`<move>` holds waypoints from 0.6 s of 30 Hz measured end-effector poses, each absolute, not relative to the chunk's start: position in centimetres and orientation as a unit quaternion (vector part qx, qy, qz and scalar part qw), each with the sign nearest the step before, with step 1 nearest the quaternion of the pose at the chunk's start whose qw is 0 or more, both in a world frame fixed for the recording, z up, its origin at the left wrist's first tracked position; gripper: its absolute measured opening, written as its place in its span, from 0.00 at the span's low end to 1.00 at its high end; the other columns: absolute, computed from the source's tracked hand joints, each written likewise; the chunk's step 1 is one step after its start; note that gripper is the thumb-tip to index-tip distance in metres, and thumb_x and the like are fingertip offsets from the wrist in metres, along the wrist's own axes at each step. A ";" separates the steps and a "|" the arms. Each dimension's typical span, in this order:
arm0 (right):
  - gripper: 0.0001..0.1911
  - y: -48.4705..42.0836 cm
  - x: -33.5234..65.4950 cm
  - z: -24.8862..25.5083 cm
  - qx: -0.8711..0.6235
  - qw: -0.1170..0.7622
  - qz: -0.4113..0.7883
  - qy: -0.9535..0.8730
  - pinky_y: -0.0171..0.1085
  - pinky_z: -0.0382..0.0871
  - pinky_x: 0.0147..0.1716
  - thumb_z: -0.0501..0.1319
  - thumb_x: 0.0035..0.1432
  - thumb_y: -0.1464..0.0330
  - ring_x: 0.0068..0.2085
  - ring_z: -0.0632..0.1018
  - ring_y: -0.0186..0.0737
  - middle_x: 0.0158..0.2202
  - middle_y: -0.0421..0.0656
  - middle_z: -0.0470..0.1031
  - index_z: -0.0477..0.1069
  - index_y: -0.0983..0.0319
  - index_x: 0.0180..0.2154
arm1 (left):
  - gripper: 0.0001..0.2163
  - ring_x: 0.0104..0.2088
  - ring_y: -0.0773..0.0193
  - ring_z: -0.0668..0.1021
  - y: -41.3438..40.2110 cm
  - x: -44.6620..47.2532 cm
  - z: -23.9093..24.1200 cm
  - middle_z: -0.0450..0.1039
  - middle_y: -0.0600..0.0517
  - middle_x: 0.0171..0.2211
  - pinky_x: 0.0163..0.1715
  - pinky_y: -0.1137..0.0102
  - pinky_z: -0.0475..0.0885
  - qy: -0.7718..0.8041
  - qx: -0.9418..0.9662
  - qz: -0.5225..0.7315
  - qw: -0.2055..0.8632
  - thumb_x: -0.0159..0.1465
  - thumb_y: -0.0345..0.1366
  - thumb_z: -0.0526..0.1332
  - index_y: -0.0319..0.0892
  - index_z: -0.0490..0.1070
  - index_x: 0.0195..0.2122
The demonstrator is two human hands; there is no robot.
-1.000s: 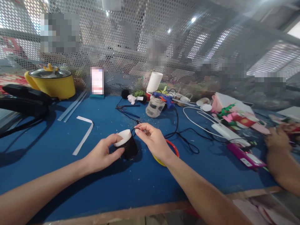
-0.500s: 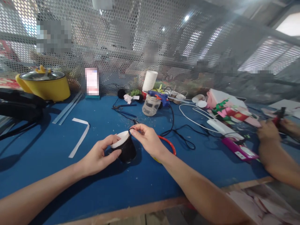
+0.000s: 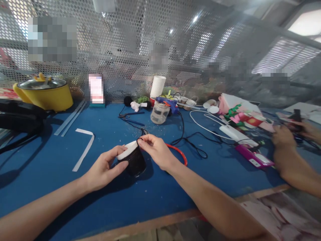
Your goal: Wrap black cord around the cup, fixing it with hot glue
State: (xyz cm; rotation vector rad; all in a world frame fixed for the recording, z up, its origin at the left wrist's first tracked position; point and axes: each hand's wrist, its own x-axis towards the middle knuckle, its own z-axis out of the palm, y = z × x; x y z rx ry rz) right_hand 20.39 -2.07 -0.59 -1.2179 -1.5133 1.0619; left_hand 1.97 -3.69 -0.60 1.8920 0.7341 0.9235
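Note:
A paper cup (image 3: 135, 163), wrapped in black around its side with a white band bare near the rim, is tilted above the blue table. My left hand (image 3: 109, 164) is closed on its left wall, thumb outside and fingers over the rim. At the right of the rim, my right hand (image 3: 155, 149) pinches a thin black cord (image 3: 139, 138) between thumb and forefinger. The cord leads back toward a ball of black yarn (image 3: 128, 101) on the table. Fingertips inside the cup are partly hidden.
Pliers (image 3: 131, 115), a glass jar (image 3: 159, 112) with a blue glue gun (image 3: 169, 103), and a white strip (image 3: 85, 150) lie around. A red ring (image 3: 182, 152) is beside my right wrist. A purple power strip (image 3: 253, 157) and a co-worker's hand (image 3: 283, 137) are at right.
The view has shifted slightly, so the table items appear a little further left. Both hands keep their hold on the cup and cord, with hardly any movement.

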 end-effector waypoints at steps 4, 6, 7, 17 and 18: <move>0.08 -2.1 20.1 -0.5 -0.485 0.453 0.487 -0.569 0.37 0.66 0.33 0.58 0.49 0.64 0.28 0.70 0.33 0.25 0.38 0.68 0.65 0.62 0.27 | 0.05 0.38 0.61 0.69 -3.8 2.1 -0.4 0.66 0.48 0.31 0.39 0.67 0.65 0.291 0.753 0.383 0.449 0.58 0.33 0.55 0.38 0.63 0.26; 0.08 -2.2 20.0 -0.4 -0.478 0.457 0.512 -0.548 0.37 0.67 0.33 0.58 0.48 0.64 0.28 0.71 0.33 0.24 0.38 0.67 0.65 0.62 0.27 | 0.06 0.38 0.60 0.69 -3.9 2.2 -0.3 0.67 0.48 0.31 0.40 0.67 0.64 0.296 0.748 0.386 0.451 0.57 0.34 0.55 0.38 0.63 0.26; 0.07 -2.2 20.0 -0.4 -0.474 0.461 0.520 -0.541 0.37 0.67 0.34 0.59 0.48 0.64 0.28 0.71 0.33 0.24 0.38 0.67 0.65 0.62 0.27 | 0.06 0.38 0.60 0.69 -3.9 2.2 -0.3 0.67 0.48 0.31 0.41 0.67 0.64 0.299 0.746 0.388 0.452 0.57 0.34 0.55 0.39 0.63 0.25; 0.10 -2.7 19.6 -0.4 -0.461 0.454 0.548 -0.529 0.35 0.68 0.30 0.57 0.49 0.61 0.28 0.72 0.34 0.26 0.38 0.68 0.62 0.61 0.28 | 0.08 0.37 0.61 0.69 -3.9 2.1 0.2 0.66 0.49 0.29 0.39 0.68 0.64 0.298 0.726 0.387 0.484 0.57 0.36 0.56 0.39 0.62 0.25; 0.10 -2.7 19.6 -0.5 -0.461 0.453 0.542 -0.536 0.35 0.67 0.29 0.57 0.50 0.61 0.28 0.71 0.33 0.26 0.38 0.67 0.61 0.61 0.28 | 0.08 0.37 0.61 0.69 -3.9 2.1 0.2 0.66 0.49 0.29 0.40 0.68 0.64 0.295 0.727 0.386 0.485 0.57 0.36 0.56 0.39 0.62 0.24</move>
